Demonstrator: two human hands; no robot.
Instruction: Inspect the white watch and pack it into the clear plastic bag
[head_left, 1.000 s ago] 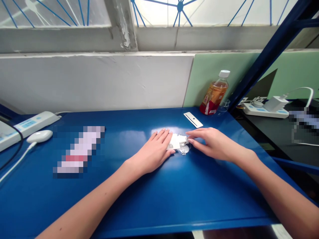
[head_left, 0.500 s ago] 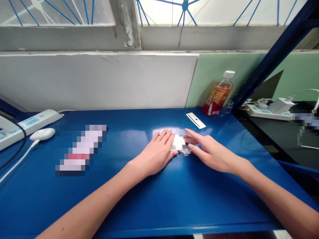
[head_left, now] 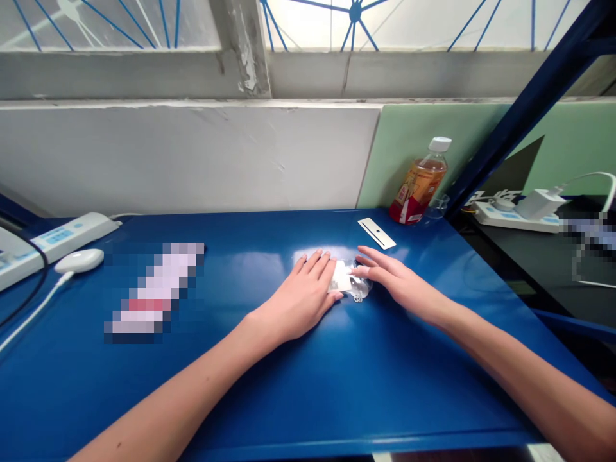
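My left hand point(head_left: 308, 292) lies flat on the blue table, fingers stretched forward, over the left part of a small white card point(head_left: 341, 277). Against the card's right side is a clear plastic piece point(head_left: 360, 292) with a tiny patterned bit at its lower edge; its exact kind cannot be made out. My right hand point(head_left: 392, 276) hovers at the right of it, fingers extended and apart, the index fingertip at the plastic's upper part. Whether that fingertip touches or only hangs over it I cannot tell. The card's left part is hidden under my left fingers.
A white strip with a slot point(head_left: 376, 233) lies behind my right hand. A drink bottle point(head_left: 418, 183) leans at the back right corner. On the left are a power strip point(head_left: 72, 237), a white mouse-shaped device point(head_left: 79, 260) with a cable, and a blurred-out flat object point(head_left: 158, 289).
My right hand has shifted slightly, its index finger now reaching further left over the clear plastic and its thumb no longer showing beside it. My left hand has stayed flat in place.
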